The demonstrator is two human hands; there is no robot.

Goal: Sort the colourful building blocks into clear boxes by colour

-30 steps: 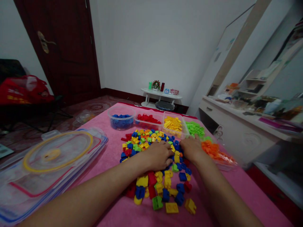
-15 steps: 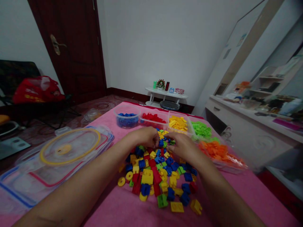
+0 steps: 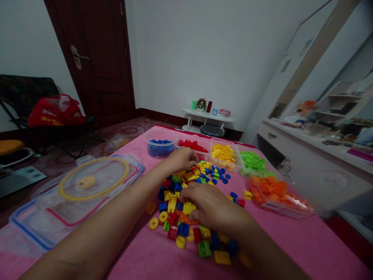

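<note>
A mixed pile of toy building bricks (image 3: 171, 202) in yellow, blue, red, green and orange lies on a pink cloth. My left hand (image 3: 184, 158) is at the far side of the pile, just in front of the clear box of red bricks (image 3: 192, 146). Its fingers are curled together, and anything inside them is hidden. My right hand (image 3: 208, 204) reaches low over the middle of the pile, thumb and fingers apart. A yellow brick (image 3: 189, 208) lies between its thumb and fingers; I cannot see a firm grip on it.
Behind the pile stand a round tub of blue bricks (image 3: 160, 149) and a box of yellow bricks (image 3: 223, 154). Boxes of green bricks (image 3: 253, 161) and orange bricks (image 3: 274, 190) stand to the right. Stacked clear lids (image 3: 93, 181) lie left.
My hands were close together at the pile's far end. The right has come back toward me over the middle, with bricks there shifted; the left has moved slightly up toward the red box.
</note>
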